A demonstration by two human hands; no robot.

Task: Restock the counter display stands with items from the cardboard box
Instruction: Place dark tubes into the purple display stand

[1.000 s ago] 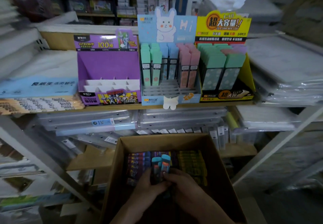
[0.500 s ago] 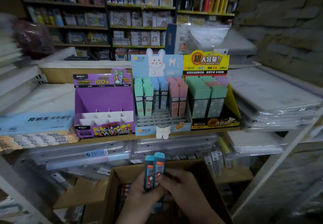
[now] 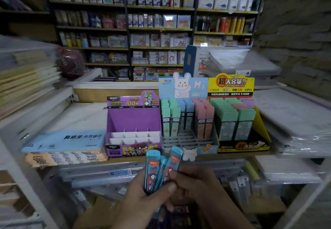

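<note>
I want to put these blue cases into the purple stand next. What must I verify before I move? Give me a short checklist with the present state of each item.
1. Grip on the blue cases: ok; the left hand grips their lower ends, the right hand pinches one.
2. Slots of the purple stand free: ok; the white dividers hold nothing.
3. Cases squared together: not ok; they fan apart at the top.
4. Cases match this stand: cannot tell; their print is blurred.
5. Way to the slots free: ok; nothing lies between cases and stand.
</note>
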